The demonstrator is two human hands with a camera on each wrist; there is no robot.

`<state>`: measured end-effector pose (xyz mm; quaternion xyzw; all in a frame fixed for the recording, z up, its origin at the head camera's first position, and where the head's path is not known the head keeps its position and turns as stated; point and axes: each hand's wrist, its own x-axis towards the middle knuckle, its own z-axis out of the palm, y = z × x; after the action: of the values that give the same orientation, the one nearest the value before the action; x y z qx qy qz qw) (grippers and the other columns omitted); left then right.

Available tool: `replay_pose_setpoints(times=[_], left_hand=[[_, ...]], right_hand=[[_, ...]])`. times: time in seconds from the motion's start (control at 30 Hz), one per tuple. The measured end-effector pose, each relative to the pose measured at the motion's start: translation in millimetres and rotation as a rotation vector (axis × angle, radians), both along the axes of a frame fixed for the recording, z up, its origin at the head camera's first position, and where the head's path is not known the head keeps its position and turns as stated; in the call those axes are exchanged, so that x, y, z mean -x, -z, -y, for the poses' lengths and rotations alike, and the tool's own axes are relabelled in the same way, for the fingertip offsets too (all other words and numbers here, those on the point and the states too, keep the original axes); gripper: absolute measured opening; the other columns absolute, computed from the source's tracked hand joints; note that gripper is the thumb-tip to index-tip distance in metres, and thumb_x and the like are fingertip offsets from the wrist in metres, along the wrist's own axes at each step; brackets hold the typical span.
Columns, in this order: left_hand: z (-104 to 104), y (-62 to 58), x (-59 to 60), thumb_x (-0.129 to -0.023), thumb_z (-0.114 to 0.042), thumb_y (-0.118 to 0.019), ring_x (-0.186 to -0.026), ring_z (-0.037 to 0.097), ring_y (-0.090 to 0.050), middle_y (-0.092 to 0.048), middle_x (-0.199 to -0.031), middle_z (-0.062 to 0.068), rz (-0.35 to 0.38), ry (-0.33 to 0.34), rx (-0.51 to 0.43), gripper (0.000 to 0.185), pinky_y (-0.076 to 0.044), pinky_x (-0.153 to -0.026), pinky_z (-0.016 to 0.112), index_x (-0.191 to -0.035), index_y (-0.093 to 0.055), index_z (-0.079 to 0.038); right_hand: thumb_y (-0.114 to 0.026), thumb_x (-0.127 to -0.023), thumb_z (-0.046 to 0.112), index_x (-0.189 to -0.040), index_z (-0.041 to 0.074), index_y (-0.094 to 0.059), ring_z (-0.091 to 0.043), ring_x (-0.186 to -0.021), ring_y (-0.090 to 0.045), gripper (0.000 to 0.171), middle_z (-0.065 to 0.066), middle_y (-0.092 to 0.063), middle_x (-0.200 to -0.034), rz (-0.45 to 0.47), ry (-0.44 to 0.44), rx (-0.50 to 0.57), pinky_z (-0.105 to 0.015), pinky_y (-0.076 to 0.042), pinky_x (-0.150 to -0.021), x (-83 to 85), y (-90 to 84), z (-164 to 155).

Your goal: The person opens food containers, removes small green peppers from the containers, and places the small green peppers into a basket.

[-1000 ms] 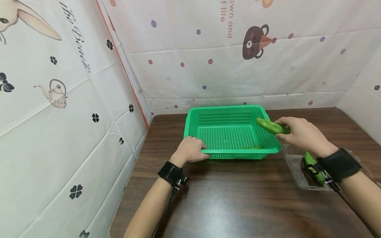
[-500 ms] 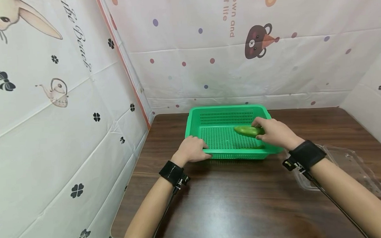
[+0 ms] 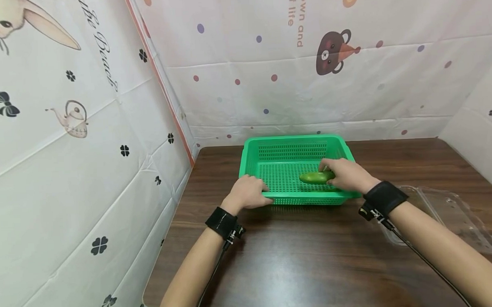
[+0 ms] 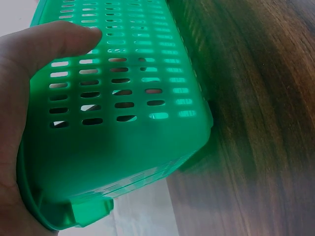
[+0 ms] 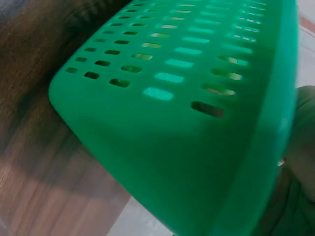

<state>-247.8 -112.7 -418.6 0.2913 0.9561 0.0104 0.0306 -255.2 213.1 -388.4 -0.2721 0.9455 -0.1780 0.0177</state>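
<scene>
A green plastic basket (image 3: 296, 195) with slotted walls stands on the table. My left hand (image 3: 247, 193) grips its front left rim. In the left wrist view the thumb (image 4: 69, 42) presses against the slotted outer wall, while the other fingers are hidden behind the rim. My right hand (image 3: 346, 173) reaches over the basket's right side and holds a long, smooth green vegetable (image 3: 311, 178) low inside it, thumb and fingers around its right end. The basket wall (image 5: 162, 128) hides most of the right hand in the right wrist view; yellow-green shows through some slots.
A clear plastic clamshell box (image 3: 455, 216) lies open on the right, partly covered by my right forearm. The dark wooden table (image 3: 306, 260) meets printed white sheets (image 3: 244, 99) at the back and left. A cable runs from each wrist strap.
My right hand has carried the green vegetable left from beyond the basket's right rim, then lowered it inside. My left hand has kept its grip on the rim.
</scene>
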Motion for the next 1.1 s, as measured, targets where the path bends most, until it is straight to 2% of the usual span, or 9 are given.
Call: replay_pose_setpoints(times=[0.23, 0.67, 1.1], left_hand=[[0, 0.3, -1.1, -0.091, -0.056, -0.067, -0.109, 0.016, -0.069, -0.076, -0.118, -0.009, 0.003, 0.001, 0.002, 0.042, -0.049, -0.099, 0.037, -0.122, -0.077, -0.030], [-1, -3.0, 0.6, -0.090, -0.057, -0.067, -0.112, 0.015, -0.069, -0.075, -0.120, -0.009, 0.001, 0.003, 0.004, 0.043, -0.048, -0.102, 0.038, -0.123, -0.076, -0.030], [0, -0.3, -0.2, -0.090, -0.057, -0.068, -0.110, 0.015, -0.069, -0.076, -0.117, -0.009, 0.006, -0.013, 0.001, 0.044, -0.049, -0.098, 0.036, -0.122, -0.076, -0.030]], right_hand=[[-0.071, -0.085, -0.003, -0.115, 0.007, -0.066, -0.018, -0.069, -0.052, 0.032, -0.008, -0.068, -0.091, 0.024, -0.011, -0.019, -0.033, -0.043, -0.063, 3.0, 6.8, 4], [-0.071, -0.085, -0.002, -0.114, 0.008, -0.065, -0.019, -0.070, -0.050, 0.031, -0.008, -0.067, -0.091, 0.044, 0.003, -0.030, -0.034, -0.042, -0.064, 3.6, 7.5, 7], [-0.073, -0.087, 0.002, -0.113, 0.010, -0.066, -0.020, -0.073, -0.051, 0.028, -0.007, -0.067, -0.092, 0.092, 0.002, -0.035, -0.035, -0.043, -0.066, 4.9, 11.5, 8]])
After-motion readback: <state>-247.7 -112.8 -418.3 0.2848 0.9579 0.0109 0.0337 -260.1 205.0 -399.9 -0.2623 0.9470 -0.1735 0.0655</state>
